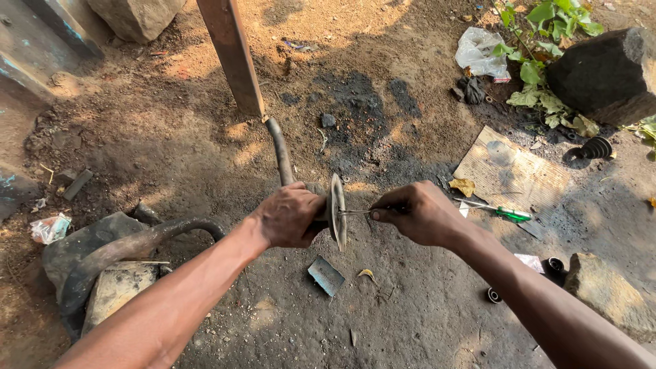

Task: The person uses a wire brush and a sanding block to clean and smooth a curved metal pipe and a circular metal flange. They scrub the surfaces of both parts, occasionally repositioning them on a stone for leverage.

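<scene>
The ground was bare packed dirt, oil-stained at the upper middle of the frame, with a grey stone block [608, 72] at upper right and a flat cardboard scrap [509, 174] beneath it. At centre, the left hand [290, 217] was wrapped tight around a dark, rusty metal shaft carrying a round flat disc [336, 210]. The disc stood on edge, its face turned right; the shaft's long axis ran left–right. The right hand [417, 213] pinched a thin metal pin [355, 212] whose tip met the disc's centre. The work looked mid-way, the pin not yet clear. A green-handled screwdriver [502, 212] lay just right.
</scene>
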